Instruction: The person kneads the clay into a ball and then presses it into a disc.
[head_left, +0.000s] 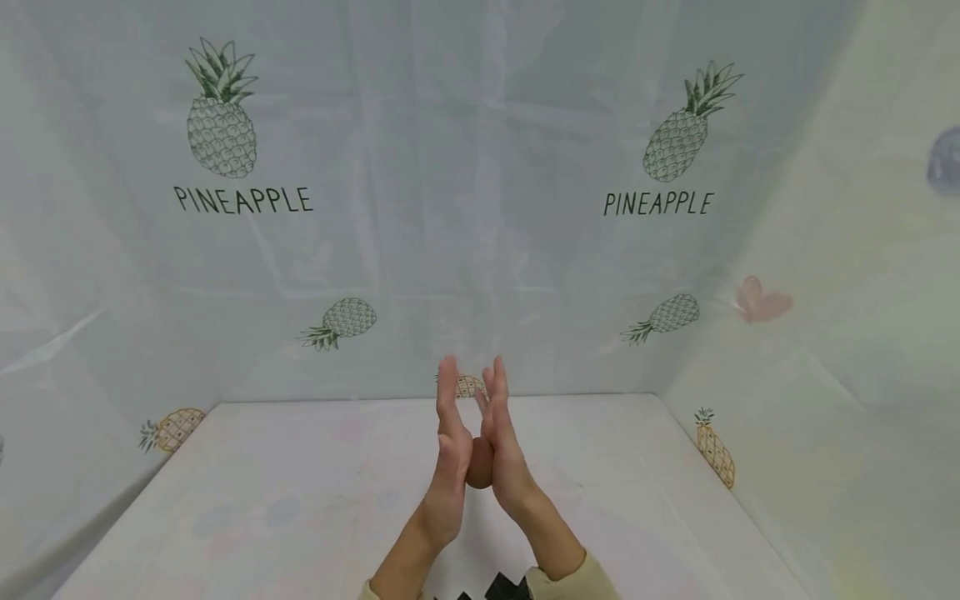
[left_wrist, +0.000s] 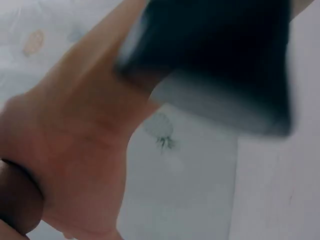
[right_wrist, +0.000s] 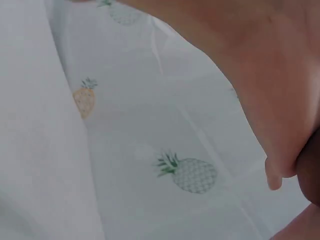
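Observation:
A smooth brown ball, its material unclear, is pressed between two palms in the head view. My left hand stands upright against its left side, fingers straight and pointing up. Facing it, my right hand touches the ball's other side, also with straight fingers. In the left wrist view, part of the brown ball shows at the lower left against the left palm. At the right edge of the right wrist view, the ball is partly cut off beside the right hand.
Below the hands spreads a white table surface. Pale sheeting printed with pineapples rises behind and at both sides. Dark angular pieces show near the wrists, and a blurred dark block covers the upper left wrist view.

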